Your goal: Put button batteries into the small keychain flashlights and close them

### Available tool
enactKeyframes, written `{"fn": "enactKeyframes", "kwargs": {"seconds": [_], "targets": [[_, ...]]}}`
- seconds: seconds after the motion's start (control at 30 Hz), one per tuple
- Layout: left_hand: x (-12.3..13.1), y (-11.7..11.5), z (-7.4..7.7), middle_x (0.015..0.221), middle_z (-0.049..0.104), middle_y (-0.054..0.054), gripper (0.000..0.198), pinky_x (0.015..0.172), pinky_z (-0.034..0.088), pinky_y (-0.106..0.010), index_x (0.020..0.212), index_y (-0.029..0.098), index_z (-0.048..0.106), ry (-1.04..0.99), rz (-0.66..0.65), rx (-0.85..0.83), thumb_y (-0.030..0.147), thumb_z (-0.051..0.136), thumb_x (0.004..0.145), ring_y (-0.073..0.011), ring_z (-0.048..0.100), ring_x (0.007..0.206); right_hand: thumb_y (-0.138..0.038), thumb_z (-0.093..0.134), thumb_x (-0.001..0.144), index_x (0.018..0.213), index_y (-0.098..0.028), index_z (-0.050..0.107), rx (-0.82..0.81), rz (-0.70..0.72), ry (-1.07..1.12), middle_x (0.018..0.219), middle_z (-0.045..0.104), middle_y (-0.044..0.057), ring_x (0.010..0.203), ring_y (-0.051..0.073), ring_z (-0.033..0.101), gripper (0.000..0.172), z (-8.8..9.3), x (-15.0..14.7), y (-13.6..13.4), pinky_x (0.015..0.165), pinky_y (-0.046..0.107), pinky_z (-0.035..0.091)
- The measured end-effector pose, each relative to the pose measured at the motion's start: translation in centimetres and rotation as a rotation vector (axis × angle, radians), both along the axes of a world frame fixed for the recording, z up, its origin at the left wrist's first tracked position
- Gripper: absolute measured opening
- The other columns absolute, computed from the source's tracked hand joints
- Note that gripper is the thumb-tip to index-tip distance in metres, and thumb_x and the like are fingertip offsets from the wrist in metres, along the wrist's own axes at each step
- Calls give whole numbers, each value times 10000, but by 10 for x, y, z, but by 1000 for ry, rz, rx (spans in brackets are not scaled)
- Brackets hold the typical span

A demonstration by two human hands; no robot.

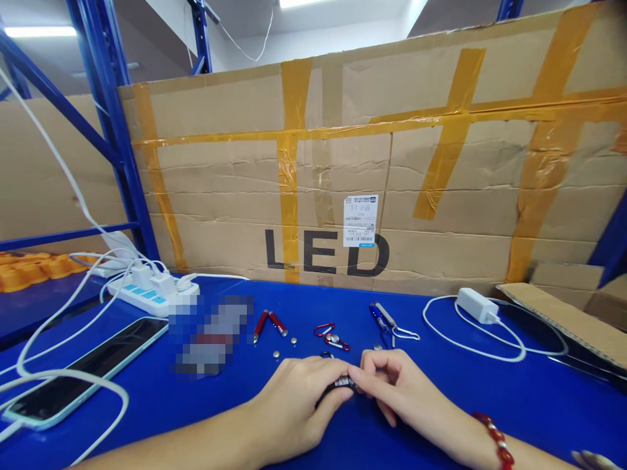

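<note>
My left hand (300, 399) is closed around a small black tube (344, 382) with pale printing, which looks like a keychain flashlight. Its fingers cover most of the tube. At the tube's right end, my right hand (399, 385) pinches with thumb and fingertips; the exact part it grips is hidden. Part of a black carabiner clip (326, 354) shows just behind my left hand. Beyond the hands lie two red carabiner clips (324, 329), with a round silver piece on the nearer one. Two silver button cells (294, 341) rest to the left of these.
Two red tube pieces (277, 323) lie left of the clips. A blue keychain flashlight (378, 316) and a silver tube with a clip lie to the right. A phone (93, 369), power strip (157, 297) and white charger (477, 305) surround the area. A large cardboard box (220, 215) stands behind.
</note>
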State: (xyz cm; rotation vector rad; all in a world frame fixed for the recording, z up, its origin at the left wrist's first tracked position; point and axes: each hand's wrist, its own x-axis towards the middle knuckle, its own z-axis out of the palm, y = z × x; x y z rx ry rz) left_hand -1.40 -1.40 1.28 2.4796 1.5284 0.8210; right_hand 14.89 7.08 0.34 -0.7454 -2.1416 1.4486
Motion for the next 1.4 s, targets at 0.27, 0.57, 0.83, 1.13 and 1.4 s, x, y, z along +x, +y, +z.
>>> {"fn": "enactKeyframes", "kwargs": {"seconds": [0.27, 0.57, 0.83, 1.13, 1.4], "targets": [[0, -2, 0, 956, 666, 2, 215, 760, 460, -220, 1035, 234, 556, 27, 83, 39, 240, 388, 901, -140, 617, 862, -579, 575, 708, 637, -169, 470, -22, -25, -8, 374, 369, -86, 323, 39, 331, 430, -2, 2, 2, 356, 168, 185], [1, 0, -1, 924, 672, 15, 189, 709, 461, -219, 994, 236, 543, -15, 177, 18, 234, 379, 902, -136, 632, 821, -447, 678, 668, 941, -183, 632, 57, -142, 94, 765, 553, -9, 383, 13, 425, 382, 1, 3, 1, 366, 166, 347], [2, 0, 0, 958, 667, 7, 190, 704, 452, -211, 991, 234, 537, -10, 137, 18, 232, 366, 906, -138, 623, 843, -405, 658, 710, 882, -179, 697, 78, -53, 201, 854, 570, 27, 373, -2, 463, 286, 3, 6, 1, 359, 162, 357], [-1, 4, 1, 868, 638, 4, 205, 656, 420, -188, 951, 207, 529, -20, 46, -81, 210, 327, 914, -115, 592, 743, -416, 714, 640, 623, -141, 670, 56, -89, 232, 820, 559, 18, 381, -3, 434, 279, -2, 5, 2, 355, 168, 380], [-2, 6, -1, 775, 608, 7, 104, 600, 402, -198, 873, 207, 444, -111, 1, -196, 200, 342, 895, -120, 576, 654, -311, 688, 689, 537, -145, 594, 111, -57, 230, 760, 511, -3, 477, 32, 444, 244, 3, 8, -4, 393, 174, 369]]}}
